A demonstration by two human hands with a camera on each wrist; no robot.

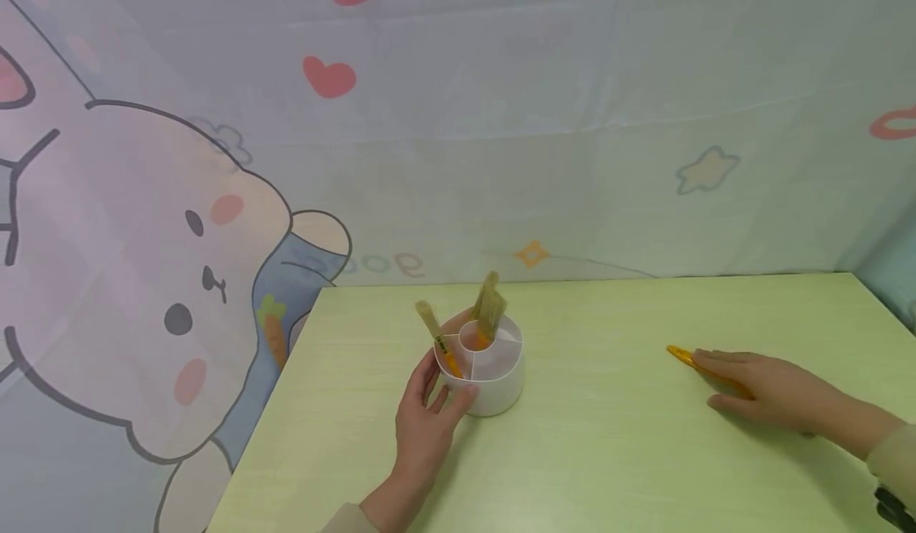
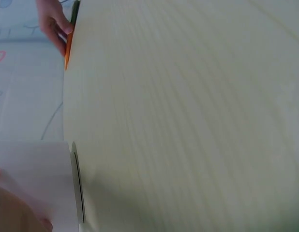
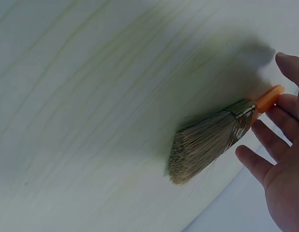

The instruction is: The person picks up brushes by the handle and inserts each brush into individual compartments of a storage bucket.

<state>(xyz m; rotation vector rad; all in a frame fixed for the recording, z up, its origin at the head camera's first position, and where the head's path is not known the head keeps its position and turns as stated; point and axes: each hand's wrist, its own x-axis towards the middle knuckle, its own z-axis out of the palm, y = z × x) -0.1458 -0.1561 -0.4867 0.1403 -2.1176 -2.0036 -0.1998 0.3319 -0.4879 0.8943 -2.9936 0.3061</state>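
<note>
My left hand [image 1: 427, 426] grips the left and near side of a white round divided organizer [image 1: 494, 394], thumb on its front wall. One paintbrush [image 1: 432, 326] leans bristles-up in the organizer's front-left section. More paintbrush bristles [image 1: 490, 310] rise from around its middle; how many brushes there are is unclear. On the right side, my right hand [image 1: 769, 390] reaches over a flat paintbrush [image 3: 207, 140] with an orange handle [image 3: 269, 99]. Its fingers touch the handle, while the thumb stands apart from it in the right wrist view. The brush lies low over the tabletop, bristles toward the wrist.
A pale yellow-green table [image 1: 587, 453] spreads under both hands. Behind it hangs a printed cloth [image 1: 501, 159] with a rabbit, hearts and stars, meeting the table's far edge. The table's left edge slants beside the rabbit print.
</note>
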